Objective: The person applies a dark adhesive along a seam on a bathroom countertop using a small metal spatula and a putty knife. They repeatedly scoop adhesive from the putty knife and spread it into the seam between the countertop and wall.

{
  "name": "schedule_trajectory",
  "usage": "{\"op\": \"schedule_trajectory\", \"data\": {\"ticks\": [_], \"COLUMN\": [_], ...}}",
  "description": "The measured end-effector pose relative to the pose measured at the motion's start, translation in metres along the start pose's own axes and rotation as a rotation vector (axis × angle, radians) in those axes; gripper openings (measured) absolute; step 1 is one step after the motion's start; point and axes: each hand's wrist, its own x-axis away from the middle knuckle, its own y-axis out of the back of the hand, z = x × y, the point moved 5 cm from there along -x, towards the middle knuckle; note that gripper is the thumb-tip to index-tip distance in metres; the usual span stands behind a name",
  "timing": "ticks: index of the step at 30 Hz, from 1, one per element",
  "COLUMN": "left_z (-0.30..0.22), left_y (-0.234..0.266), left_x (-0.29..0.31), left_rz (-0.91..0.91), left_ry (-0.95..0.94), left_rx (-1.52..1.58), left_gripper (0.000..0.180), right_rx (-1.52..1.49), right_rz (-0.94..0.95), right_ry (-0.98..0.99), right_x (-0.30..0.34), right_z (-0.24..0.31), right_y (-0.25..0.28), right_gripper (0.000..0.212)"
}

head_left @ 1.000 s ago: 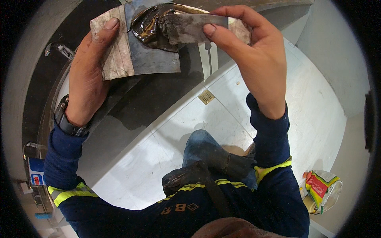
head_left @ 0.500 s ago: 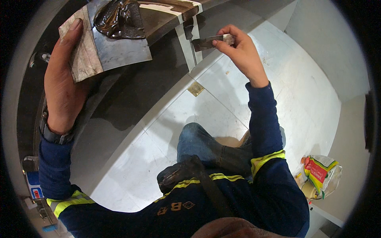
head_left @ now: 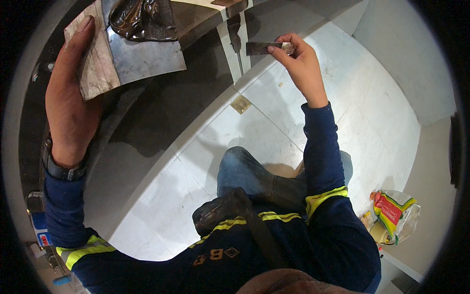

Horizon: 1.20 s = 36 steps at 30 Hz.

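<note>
My left hand (head_left: 73,108) grips a thin metal plate (head_left: 147,62) by its edge, which is wrapped in stained, pale tape. A thick heap of glossy dark brown paste (head_left: 143,22) lies on that plate. In my right hand (head_left: 302,66), pinched between thumb and fingers, is a small putty knife (head_left: 258,48) with a dark, smeared blade. The blade is just right of a narrow seam in the dark panel (head_left: 196,68), apart from it as far as I can tell. Pale tape strips (head_left: 225,51) flank the seam, and dark paste (head_left: 235,34) covers its upper part.
Below the panel's edge spreads a pale tiled floor (head_left: 205,132) with a small square drain (head_left: 240,104). A plastic bag (head_left: 395,210) printed red, yellow and green stands by the right wall. At the far left is a blue-and-white container (head_left: 41,226).
My right hand has shifted slightly upward, and the knife has come away from the seam to its right. More paste shows along the seam. The left hand and plate have moved slightly left and up.
</note>
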Motion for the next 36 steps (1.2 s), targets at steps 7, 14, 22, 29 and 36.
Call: {"op": "schedule_trajectory", "data": {"ticks": [7, 14, 22, 29, 36], "left_z": [0.003, -0.004, 0.004, 0.014, 0.003], "left_y": [0.004, 0.005, 0.006, 0.006, 0.012], "left_x": [-0.001, 0.000, 0.003, 0.005, 0.002], "left_rz": [0.009, -0.023, -0.012, 0.009, 0.019], "left_ry": [0.077, 0.008, 0.105, 0.114, 0.018], "left_rx": [0.104, -0.175, -0.061, -0.021, -0.430], "left_gripper": [0.063, 0.071, 0.065, 0.045, 0.076], "right_rx": [-0.042, 0.000, 0.045, 0.061, -0.478], "right_rz": [0.025, -0.057, 0.034, -0.028, -0.197], "right_ry": [0.063, -0.042, 0.052, -0.072, 0.114], "right_x": [-0.004, 0.011, 0.011, 0.022, 0.022], "right_z": [-0.014, -0.017, -0.029, -0.026, 0.043], "right_y": [-0.025, -0.004, -0.028, -0.005, -0.006], "right_gripper": [0.023, 0.024, 0.027, 0.028, 0.025]}}
